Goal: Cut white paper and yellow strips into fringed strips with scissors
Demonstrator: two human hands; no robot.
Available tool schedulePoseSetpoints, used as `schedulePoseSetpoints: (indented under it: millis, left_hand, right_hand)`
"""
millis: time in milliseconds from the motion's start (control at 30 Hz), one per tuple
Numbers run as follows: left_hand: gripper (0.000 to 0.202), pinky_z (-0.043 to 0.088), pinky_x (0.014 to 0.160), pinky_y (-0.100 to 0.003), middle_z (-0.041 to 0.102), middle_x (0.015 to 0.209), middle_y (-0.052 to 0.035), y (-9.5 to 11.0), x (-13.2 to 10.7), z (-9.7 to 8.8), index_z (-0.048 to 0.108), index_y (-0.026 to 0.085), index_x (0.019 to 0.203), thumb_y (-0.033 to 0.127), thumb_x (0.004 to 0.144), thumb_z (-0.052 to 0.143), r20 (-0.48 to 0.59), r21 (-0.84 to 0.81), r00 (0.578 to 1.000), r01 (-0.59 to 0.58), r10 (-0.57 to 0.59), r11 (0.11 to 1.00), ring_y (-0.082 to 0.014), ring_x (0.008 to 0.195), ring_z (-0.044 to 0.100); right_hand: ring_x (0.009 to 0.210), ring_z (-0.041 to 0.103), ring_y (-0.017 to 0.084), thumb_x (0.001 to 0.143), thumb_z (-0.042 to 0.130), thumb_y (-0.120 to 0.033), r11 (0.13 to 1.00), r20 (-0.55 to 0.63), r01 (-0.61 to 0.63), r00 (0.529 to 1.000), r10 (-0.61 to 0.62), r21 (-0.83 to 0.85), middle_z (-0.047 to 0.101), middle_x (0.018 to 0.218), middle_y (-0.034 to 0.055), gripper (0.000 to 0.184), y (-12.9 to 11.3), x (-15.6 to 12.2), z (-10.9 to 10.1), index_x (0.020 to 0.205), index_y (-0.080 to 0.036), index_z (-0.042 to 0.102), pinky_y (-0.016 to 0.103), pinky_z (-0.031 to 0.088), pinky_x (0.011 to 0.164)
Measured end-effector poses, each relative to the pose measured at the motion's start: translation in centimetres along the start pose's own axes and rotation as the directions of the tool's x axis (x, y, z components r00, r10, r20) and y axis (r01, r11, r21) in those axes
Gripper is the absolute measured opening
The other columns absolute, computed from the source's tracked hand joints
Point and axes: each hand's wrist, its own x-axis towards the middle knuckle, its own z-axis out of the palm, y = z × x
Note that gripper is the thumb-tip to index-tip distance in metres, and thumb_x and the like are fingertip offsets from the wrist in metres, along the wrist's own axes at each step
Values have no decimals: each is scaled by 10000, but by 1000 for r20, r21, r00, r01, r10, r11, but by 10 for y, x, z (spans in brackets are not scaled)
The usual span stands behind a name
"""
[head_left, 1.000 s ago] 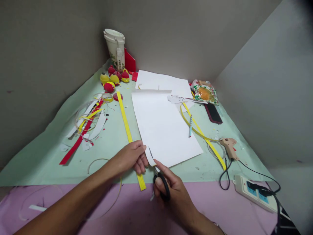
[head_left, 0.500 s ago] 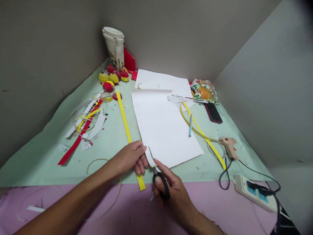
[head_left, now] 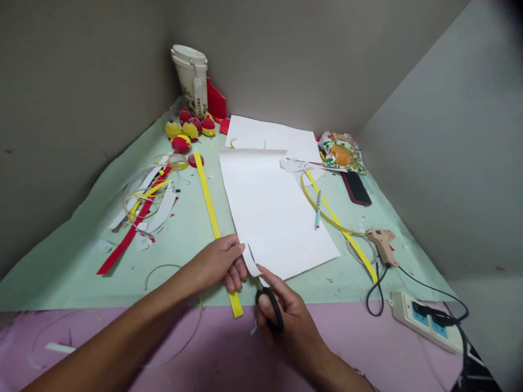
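Note:
In front of me lies a large white paper sheet (head_left: 278, 212). My left hand (head_left: 223, 264) pinches the near left edge of the paper between thumb and fingers, over a long yellow strip (head_left: 207, 204). Black-handled scissors (head_left: 278, 318) are gripped in my right hand (head_left: 292, 316), their blades at the paper's near left corner. A narrow curved strip of the paper (head_left: 251, 267) stands up between the blades and my left hand, still seeming joined to the sheet. My right index finger stretches along the scissors near the cut.
On the left are a pile of red, yellow and white scraps (head_left: 143, 204) and several red-and-yellow balls (head_left: 181, 144) by a white cup (head_left: 190, 76). To the right: a pen (head_left: 317, 209), phone (head_left: 357, 188), glue gun (head_left: 383, 245), power strip (head_left: 427, 321) and cords.
Both hands, the scissors and the paper hold almost the same place. The curved paper strip by the blades has lifted very slightly.

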Motion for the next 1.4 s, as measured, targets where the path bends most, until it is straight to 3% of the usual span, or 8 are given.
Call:
schedulePoseSetpoints:
  millis: [333,600,1200,1400]
  left_hand:
    - [236,443,391,-221,642,552,22,1,0,2,444,197,802,405,907,483,4,21,1000,11,-11,1000,-122,395,595]
    - [274,439,387,-225,643,549,20,-1,1,1,441,204,790,451,881,518,8,21,1000,7,-7,1000,-129,392,599]
    - [213,452,397,-229,644,575,13,0,-1,1,443,204,778,364,916,462,-41,-31,999,-5,4,1000,-128,405,608]
    - [246,448,386,-226,648,557,15,2,0,2,445,206,794,424,884,515,-26,-4,1000,2,-2,1000,-130,387,598]
  right_hand:
    - [419,399,65,757,752,-573,1000,-9,-18,1000,18,-2,532,553,-82,864,-3,2,2,1455,-169,443,204,319,430]
    - [440,397,62,788,741,-546,1000,-7,-6,1000,6,-13,534,563,-77,815,-1,1,-1,1456,-183,449,206,327,452]
    - [433,389,66,759,755,-558,1000,-7,-22,1000,22,-13,515,552,-81,831,-2,0,0,1445,-187,467,207,310,438]
    - [436,390,67,777,742,-553,1000,-4,-9,1000,9,-29,516,547,-84,807,-2,1,-1,1444,-188,469,211,318,451]
